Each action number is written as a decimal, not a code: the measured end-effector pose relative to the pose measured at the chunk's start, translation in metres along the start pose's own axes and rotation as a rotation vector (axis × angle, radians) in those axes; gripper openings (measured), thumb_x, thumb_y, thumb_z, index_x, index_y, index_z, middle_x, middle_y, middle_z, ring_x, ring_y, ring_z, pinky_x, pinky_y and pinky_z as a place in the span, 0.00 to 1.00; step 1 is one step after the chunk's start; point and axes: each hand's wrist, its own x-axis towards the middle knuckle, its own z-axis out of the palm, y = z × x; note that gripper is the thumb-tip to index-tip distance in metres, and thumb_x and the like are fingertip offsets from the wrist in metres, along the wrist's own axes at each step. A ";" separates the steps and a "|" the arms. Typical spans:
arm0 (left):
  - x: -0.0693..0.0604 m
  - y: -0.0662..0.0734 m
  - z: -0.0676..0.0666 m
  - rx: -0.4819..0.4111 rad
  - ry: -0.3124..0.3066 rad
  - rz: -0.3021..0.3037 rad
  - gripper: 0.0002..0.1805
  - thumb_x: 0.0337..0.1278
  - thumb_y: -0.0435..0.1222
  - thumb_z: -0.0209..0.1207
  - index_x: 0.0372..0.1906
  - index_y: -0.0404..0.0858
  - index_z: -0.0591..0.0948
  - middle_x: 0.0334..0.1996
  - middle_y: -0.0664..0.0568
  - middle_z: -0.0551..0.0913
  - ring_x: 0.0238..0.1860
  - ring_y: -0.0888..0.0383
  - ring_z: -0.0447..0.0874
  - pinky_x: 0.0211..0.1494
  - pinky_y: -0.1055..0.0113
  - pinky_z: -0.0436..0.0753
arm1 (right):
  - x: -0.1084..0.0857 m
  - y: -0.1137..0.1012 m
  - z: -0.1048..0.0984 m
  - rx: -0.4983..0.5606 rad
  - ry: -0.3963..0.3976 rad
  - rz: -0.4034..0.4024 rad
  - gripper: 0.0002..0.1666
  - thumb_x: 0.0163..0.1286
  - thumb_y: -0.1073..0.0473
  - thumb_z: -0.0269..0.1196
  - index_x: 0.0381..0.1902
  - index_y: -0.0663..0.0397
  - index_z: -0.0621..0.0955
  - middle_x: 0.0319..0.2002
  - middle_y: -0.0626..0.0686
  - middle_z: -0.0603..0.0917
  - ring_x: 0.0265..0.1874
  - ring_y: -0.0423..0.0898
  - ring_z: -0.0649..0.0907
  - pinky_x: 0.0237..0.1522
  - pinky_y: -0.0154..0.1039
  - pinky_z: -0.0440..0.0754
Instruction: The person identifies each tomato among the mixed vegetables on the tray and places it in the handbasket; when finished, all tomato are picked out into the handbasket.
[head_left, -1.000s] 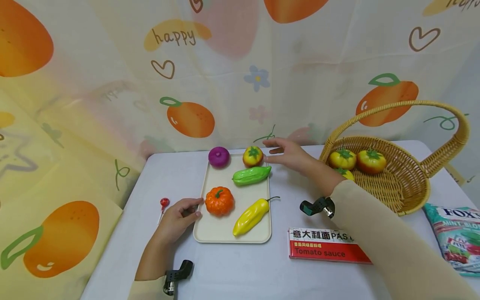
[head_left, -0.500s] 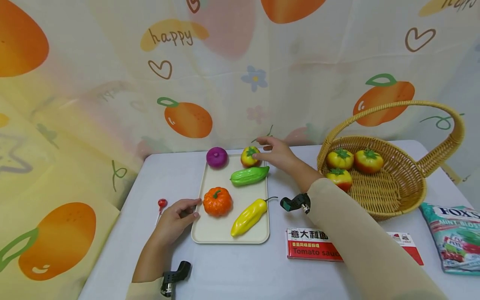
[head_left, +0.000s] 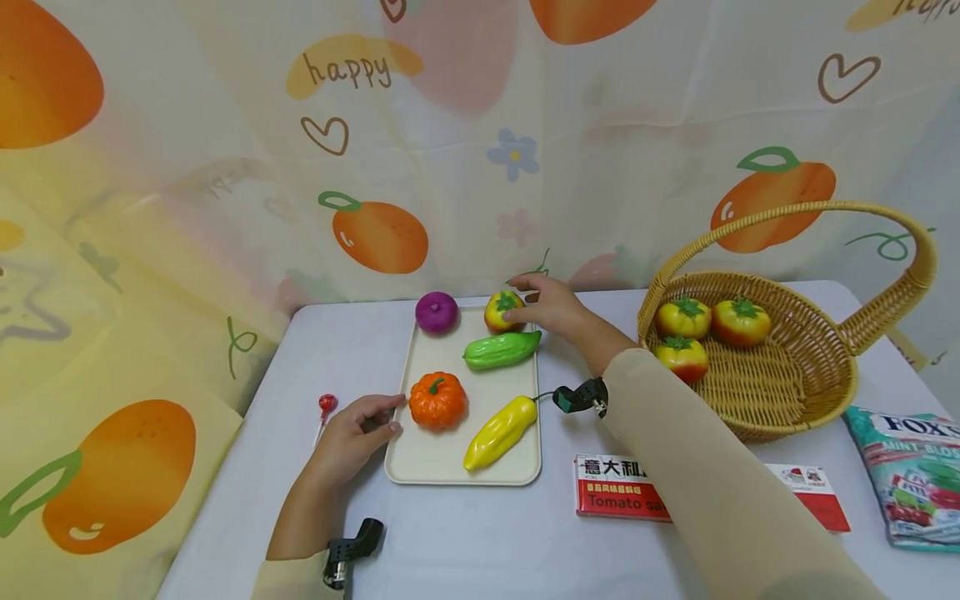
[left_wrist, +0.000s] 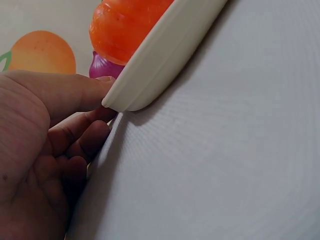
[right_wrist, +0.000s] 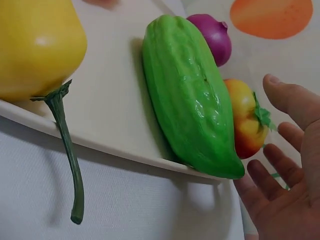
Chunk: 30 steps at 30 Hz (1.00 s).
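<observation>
At the left edge of the cream tray [head_left: 442,467], my left hand [head_left: 352,442] grips the rim; its thumb [left_wrist: 75,92] lies against the rim and the other fingers curl below. My right hand [head_left: 553,307] reaches over the tray's back right corner, beside a yellow-and-red toy tomato [head_left: 501,312]. In the right wrist view its fingers are spread, with a gap between the thumb and the tomato [right_wrist: 245,117]. Also on the tray are a green bumpy gourd [head_left: 501,350], an orange pumpkin [head_left: 438,402] and a yellow pepper [head_left: 498,435]. A purple onion [head_left: 437,312] sits at the back left corner.
A wicker basket [head_left: 795,400] with a tall handle stands at the right, holding three similar tomatoes [head_left: 741,322]. A red-and-white pasta box [head_left: 618,492] lies partly under the right sleeve. A Fox's candy bag [head_left: 911,483] is far right. A lollipop [head_left: 327,404] lies at the left.
My right hand has moved left from beside the tomato to close around its right side, staying near it over the last half second. My left hand stays at the tray's edge.
</observation>
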 end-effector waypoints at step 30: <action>-0.001 0.002 0.000 0.007 -0.004 -0.015 0.22 0.68 0.33 0.71 0.66 0.43 0.86 0.47 0.47 0.83 0.47 0.50 0.76 0.45 0.72 0.81 | 0.010 0.003 0.015 -0.026 -0.023 -0.041 0.41 0.70 0.57 0.76 0.77 0.51 0.73 0.71 0.55 0.76 0.65 0.56 0.78 0.66 0.48 0.79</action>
